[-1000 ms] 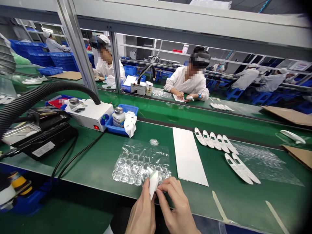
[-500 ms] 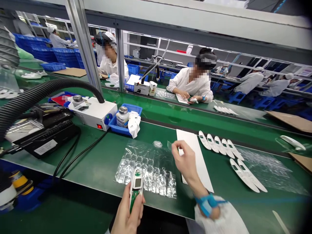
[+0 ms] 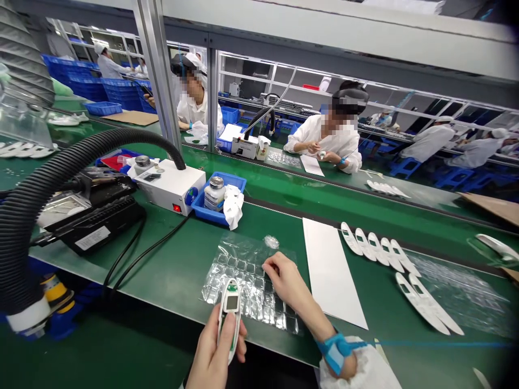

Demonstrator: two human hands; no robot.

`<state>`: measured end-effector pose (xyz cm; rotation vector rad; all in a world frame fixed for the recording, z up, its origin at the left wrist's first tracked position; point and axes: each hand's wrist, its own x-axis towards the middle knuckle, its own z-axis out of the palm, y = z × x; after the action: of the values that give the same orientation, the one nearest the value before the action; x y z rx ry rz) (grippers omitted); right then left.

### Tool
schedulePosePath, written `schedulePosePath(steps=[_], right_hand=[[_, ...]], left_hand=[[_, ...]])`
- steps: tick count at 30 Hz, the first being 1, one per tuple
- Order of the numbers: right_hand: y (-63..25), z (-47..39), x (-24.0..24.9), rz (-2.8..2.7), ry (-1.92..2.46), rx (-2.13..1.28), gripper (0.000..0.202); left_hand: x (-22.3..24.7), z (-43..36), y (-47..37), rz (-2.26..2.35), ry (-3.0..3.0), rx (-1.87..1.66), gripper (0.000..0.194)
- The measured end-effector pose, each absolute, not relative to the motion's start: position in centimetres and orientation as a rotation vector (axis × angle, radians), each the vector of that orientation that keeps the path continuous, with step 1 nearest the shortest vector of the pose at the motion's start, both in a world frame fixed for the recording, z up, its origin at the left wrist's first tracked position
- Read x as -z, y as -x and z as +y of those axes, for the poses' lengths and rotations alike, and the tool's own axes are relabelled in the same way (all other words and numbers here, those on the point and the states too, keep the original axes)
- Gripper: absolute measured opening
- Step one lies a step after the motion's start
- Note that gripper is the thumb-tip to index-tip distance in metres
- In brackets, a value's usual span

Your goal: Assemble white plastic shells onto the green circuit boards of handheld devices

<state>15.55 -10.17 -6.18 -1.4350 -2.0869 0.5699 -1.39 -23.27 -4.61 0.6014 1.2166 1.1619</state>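
My left hand point(image 3: 219, 346) is closed around a slim white handheld device housing point(image 3: 231, 302), tilted upward over the bench edge. A small square display and parts of a green circuit board show in it, and my thumb lies across its lower half. My right hand point(image 3: 284, 275) has its fingers pinched together above the clear plastic sheet point(image 3: 211, 281), which carries rows of small square clear pieces. Whatever the pinch holds, if anything, is too small to see. Just behind that hand lies a small crumpled heap of clear film point(image 3: 271, 241).
Right of the sheet lies a white board point(image 3: 332, 275), with several white housing shells point(image 3: 379, 248) beyond it. A blue tray point(image 3: 211, 213) holds a bottle point(image 3: 214, 193) and white cloth. A white box point(image 3: 174, 186) and black hose point(image 3: 101, 138) stand left. Co-workers sit opposite.
My right hand has moved left from the white board's edge to above the clear plastic sheet. My left hand still holds the housing, its thumb now higher on it. The view has shifted slightly left.
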Motion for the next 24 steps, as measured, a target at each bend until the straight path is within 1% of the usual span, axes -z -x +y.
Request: schedulePosePath(steps=[4,8,15,20,24], right_hand=[[-14.7,-10.3,7.2,-1.992,1.517,-0.613,0.019],[-14.6,-10.9,7.1,-1.918,1.512,-0.622,0.022],[-14.4,-12.1,7.0,-1.920,1.456,-0.568,0.021],[-14.2,-12.0,7.3,-1.975,1.481,-0.484,0.020],[-16.4,-11.6,6.1,-2.005,1.526,-0.378,0.017]], left_hand=[[4.7,-22.7,1.5,1.188,-0.612,-1.206,0.040],[5.1,-22.3,1.7,1.136,-0.591,-1.188,0.038],[5.8,-22.1,1.4,1.069,-0.515,-1.208,0.039],[6.3,-22.1,1.2,1.077,-0.537,-1.216,0.036],[6.3,-22.3,1.4,1.134,-0.487,-1.157,0.046]])
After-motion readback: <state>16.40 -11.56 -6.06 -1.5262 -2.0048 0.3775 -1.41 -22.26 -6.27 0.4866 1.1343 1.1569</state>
